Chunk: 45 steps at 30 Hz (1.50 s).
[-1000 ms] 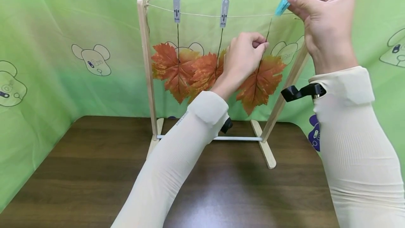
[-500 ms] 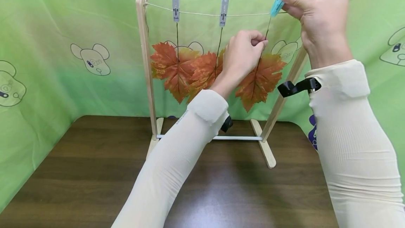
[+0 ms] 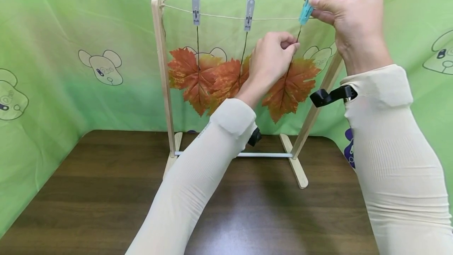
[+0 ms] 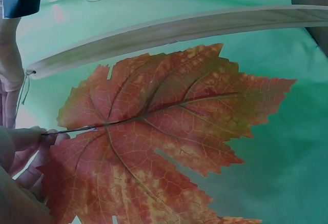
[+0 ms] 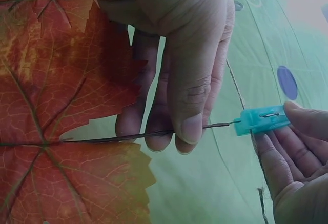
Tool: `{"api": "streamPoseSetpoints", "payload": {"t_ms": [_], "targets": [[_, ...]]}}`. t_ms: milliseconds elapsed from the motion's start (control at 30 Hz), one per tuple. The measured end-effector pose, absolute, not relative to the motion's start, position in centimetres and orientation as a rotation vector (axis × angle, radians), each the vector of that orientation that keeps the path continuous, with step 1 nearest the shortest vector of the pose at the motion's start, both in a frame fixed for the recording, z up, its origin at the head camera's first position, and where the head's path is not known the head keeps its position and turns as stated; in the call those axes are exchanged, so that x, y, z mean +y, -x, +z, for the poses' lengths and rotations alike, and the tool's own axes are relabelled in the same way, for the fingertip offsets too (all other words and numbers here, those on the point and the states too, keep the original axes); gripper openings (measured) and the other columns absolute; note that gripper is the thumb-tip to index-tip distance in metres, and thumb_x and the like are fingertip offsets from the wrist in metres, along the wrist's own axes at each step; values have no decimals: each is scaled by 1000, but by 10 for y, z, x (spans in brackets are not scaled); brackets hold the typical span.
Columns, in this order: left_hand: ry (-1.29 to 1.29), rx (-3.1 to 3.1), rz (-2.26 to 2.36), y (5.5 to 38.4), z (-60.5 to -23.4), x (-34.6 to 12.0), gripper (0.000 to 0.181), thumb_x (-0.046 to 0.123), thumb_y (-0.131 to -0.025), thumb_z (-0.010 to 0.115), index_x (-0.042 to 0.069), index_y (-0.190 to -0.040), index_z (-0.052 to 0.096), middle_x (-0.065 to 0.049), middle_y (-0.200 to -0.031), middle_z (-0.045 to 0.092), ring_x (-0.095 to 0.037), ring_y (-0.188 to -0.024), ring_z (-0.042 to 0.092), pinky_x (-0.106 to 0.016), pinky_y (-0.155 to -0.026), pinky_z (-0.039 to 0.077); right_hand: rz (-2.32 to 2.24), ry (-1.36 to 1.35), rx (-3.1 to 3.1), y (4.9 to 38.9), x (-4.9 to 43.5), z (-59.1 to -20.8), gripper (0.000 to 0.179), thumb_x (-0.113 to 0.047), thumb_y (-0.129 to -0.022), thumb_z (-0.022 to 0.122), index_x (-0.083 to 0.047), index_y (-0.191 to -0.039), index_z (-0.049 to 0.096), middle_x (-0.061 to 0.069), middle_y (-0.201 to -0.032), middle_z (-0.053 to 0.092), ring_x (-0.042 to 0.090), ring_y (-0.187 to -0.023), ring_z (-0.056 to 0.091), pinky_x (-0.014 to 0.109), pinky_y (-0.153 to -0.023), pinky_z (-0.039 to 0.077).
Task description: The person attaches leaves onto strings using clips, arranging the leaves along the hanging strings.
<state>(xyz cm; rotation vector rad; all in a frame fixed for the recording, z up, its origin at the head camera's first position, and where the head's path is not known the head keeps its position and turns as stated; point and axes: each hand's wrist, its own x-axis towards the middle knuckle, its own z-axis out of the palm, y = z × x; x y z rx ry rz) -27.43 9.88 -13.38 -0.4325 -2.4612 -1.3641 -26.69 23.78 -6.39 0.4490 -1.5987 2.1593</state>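
My left hand (image 3: 272, 56) pinches the dark stem (image 5: 123, 138) of the rightmost orange-red artificial maple leaf (image 3: 290, 85), between thumb and fingertips. Above it, my right hand (image 3: 357, 19) holds a light-blue clothespin (image 3: 307, 8) by its handle end. The clothespin's lower end sits at the thin cord (image 3: 276, 19). In the right wrist view the stem's thin top meets the clothespin's (image 5: 259, 120) tip; how deep it goes in cannot be seen. The left wrist view shows the leaf (image 4: 154, 111) broad and close, with the stem between my fingertips.
Two grey clothespins (image 3: 196, 8) on the cord each hold a leaf (image 3: 196, 78) by its stem. The cord spans a wooden frame with a left post (image 3: 164, 78), right post (image 3: 325, 85) and white bottom bar (image 3: 265, 155). It stands on a brown table (image 3: 106, 192) before a green backdrop.
My right hand has moved left and slightly down, bringing the blue clothespin onto the cord at the stem's top. My left hand has kept its pinch on the stem, barely shifting.
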Motion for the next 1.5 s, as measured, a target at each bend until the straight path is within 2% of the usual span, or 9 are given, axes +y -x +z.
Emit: {"api": "streamPoseSetpoints", "payload": {"t_ms": [467,667,867,1100,1500], "targets": [[440,-2472,-1383,273,-130,100,17,35,-104,68,33,-115,80,21,-100,75,3,-87,65,-20,-73,50,2117,-448,-1667,265,240,-65,25,17,-75,84,12,-99,78,14,-82,79,22,-71,76,28,-67,62],[440,-2480,-1373,273,-130,99,17,35,-104,67,33,-115,80,21,-101,75,4,-90,66,-20,-75,51,2079,-500,-1686,264,239,-67,24,16,-75,85,12,-98,78,13,-81,78,20,-70,75,27,-68,62],[445,-2466,-1378,272,-129,99,17,35,-104,66,33,-115,80,20,-101,76,3,-87,65,-20,-72,49,2072,-494,-1700,265,238,-66,24,15,-74,86,12,-97,78,13,-80,78,20,-68,75,27,-68,62],[443,-2460,-1385,272,-130,99,17,35,-104,66,31,-114,80,18,-101,77,0,-83,63,-20,-70,47,2125,-476,-1698,265,239,-67,25,17,-75,85,11,-99,78,14,-83,79,21,-72,77,28,-68,62],[417,-2483,-1385,273,-129,99,17,35,-104,67,34,-116,79,22,-100,74,3,-86,64,-20,-72,49,2098,-426,-1761,262,238,-67,25,13,-80,83,7,-105,79,11,-87,79,18,-78,75,23,-71,63]]}}
